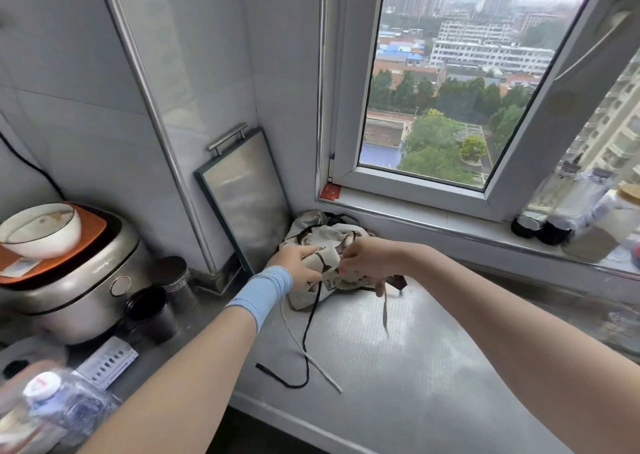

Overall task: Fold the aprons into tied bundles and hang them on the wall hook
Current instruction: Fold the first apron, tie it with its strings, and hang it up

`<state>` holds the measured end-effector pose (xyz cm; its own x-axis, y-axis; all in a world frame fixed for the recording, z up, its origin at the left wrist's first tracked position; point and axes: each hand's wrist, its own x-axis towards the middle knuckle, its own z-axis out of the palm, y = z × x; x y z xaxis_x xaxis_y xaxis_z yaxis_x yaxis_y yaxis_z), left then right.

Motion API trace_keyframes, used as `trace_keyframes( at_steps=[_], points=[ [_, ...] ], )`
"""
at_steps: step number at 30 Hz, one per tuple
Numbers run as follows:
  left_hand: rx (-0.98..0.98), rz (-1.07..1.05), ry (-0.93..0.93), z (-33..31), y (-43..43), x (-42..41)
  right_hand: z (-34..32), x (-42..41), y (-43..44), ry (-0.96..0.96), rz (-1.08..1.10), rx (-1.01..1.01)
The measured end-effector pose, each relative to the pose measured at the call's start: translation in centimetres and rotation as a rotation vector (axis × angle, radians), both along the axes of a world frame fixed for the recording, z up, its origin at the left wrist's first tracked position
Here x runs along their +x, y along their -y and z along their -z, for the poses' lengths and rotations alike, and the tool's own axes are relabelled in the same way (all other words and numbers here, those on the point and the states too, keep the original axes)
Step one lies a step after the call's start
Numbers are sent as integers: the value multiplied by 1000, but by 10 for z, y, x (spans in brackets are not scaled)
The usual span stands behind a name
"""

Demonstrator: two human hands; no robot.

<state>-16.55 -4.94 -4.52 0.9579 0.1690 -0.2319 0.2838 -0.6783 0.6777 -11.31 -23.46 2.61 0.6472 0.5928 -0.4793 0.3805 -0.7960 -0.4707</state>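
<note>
Head view: a crumpled pale apron [323,242] with dark trim lies bunched at the far end of the metal worktop [415,367], in the corner under the window [433,90], at 12 o'clock from the person. Both hands meet on its near part. The left hand [299,267], with a light blue band round the wrist, is on the apron's 9 o'clock side; its fingers curl over a rolled fold of cloth and grip it. The right hand [363,259] is on the 3 o'clock side, fingers bent and pinching the cloth close to the left fingertips; whether it also has a strap in the pinch cannot be told. A thin dark tie [384,310] hangs below the right hand toward 6 o'clock. From under the left hand a black strap [309,329] and a pale strap [313,358] trail across the worktop toward 6 o'clock, crossing each other. At 9 o'clock of the apron a framed tray [242,194] leans against the wall, and farther that way stands a rice cooker [79,280] with a white bowl [38,228] on its lid.
</note>
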Motion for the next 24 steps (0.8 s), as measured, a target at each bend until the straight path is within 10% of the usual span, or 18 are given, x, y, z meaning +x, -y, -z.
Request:
trace_keyframes(
  at_steps=[8,18,24],
  points=[
    [-71,245,-66,7,25,-12,-6,14,-22,546,-151,74],
    [-391,43,-36,11,35,-7,31,31,-20,510,103,343],
    [-953,-460,-17,0,37,-3,44,32,-4,123,773,659]
  ],
)
